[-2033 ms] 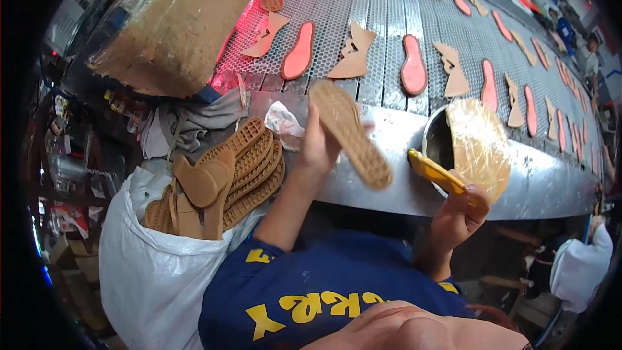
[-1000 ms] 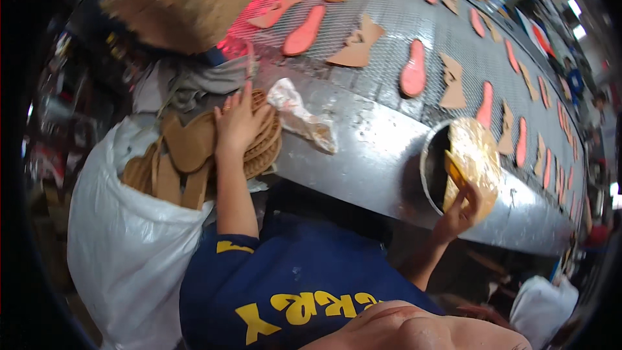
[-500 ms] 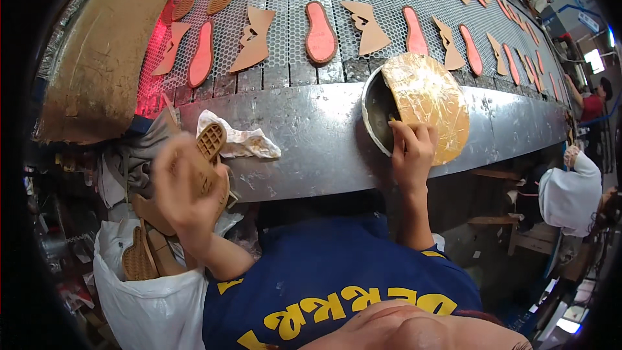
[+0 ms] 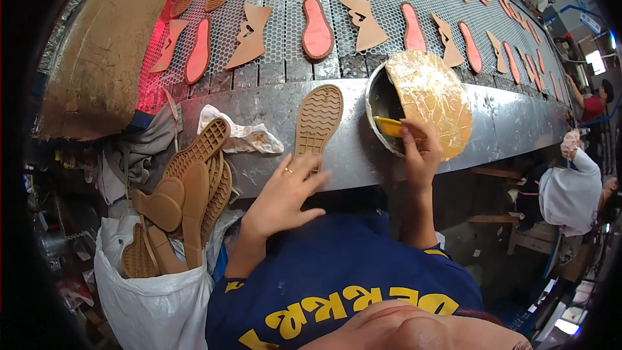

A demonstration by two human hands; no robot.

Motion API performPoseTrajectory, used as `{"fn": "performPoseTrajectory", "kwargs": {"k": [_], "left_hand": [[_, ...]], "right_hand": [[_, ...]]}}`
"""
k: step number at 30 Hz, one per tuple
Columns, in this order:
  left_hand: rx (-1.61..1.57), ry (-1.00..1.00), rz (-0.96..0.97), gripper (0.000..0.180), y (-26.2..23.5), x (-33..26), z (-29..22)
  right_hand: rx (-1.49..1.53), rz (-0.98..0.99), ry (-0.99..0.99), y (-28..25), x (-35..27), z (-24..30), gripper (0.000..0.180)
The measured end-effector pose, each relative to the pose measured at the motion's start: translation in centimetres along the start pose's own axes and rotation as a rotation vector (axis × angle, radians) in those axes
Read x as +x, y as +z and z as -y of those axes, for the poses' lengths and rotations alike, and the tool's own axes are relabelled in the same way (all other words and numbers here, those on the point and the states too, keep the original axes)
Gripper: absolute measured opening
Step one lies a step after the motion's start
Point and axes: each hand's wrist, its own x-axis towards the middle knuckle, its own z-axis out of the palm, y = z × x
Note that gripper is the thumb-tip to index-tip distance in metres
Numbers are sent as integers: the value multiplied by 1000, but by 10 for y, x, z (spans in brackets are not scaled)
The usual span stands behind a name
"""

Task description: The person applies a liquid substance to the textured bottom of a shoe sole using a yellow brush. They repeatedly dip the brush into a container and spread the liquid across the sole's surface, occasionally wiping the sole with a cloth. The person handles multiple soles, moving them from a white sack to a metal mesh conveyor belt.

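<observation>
Since the frame half a second earlier, the left hand (image 4: pixel 285 201) has moved from the sack side, at the left of the frame, to the centre, and a single sole (image 4: pixel 321 113) now lies on the metal ledge (image 4: pixel 518 116). The tool (image 4: pixel 389 127), mostly sunk in the pot at that earlier point, now shows its yellow body across the opening. The sole appears to be positioned as the working piece: it lies at mid-frame, tread up, between the cloth (image 4: pixel 243 139) and the pot (image 4: pixel 382 100). The left hand is open, fingers spread over the lower end of the sole; whether the fingertips press on it or hover above it cannot be told. The right hand (image 4: pixel 421 149), right of centre, is closed on the tool, its fingers covering one end. The opposite end lies over the dark opening, and whether it touches the wall cannot be determined. The pot contents are not legible: the wrapped cover (image 4: pixel 431 100) hides the right part of the opening and shadow fills the remainder. At lower left, the sack (image 4: pixel 152 311) hides the lower ends of several stacked soles (image 4: pixel 217 194). Belt pieces (image 4: pixel 317 29) are cut off at the top edge.
</observation>
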Motion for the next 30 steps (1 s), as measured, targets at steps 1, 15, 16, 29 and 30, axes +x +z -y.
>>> {"fn": "performPoseTrajectory", "kwargs": {"k": [1, 15, 16, 29, 30], "left_hand": [[-15, -56, -68, 68, 1, 3, -4], [-463, -463, -392, 74, 36, 15, 35], [-745, -444, -367, 71, 32, 10, 41], [-1738, -110, -419, 48, 45, 11, -5], [-1690, -109, -408, 47, 44, 10, -7]], "right_hand": [[143, -36, 72, 1, 0, 2, 12], [872, -132, 149, -8, 12, -2, 19], [915, -107, 131, -10, 12, -1, 21], [177, -18, -650, 15, -2, 51, 35], [218, -14, -616, 19, -4, 52, 33]]}}
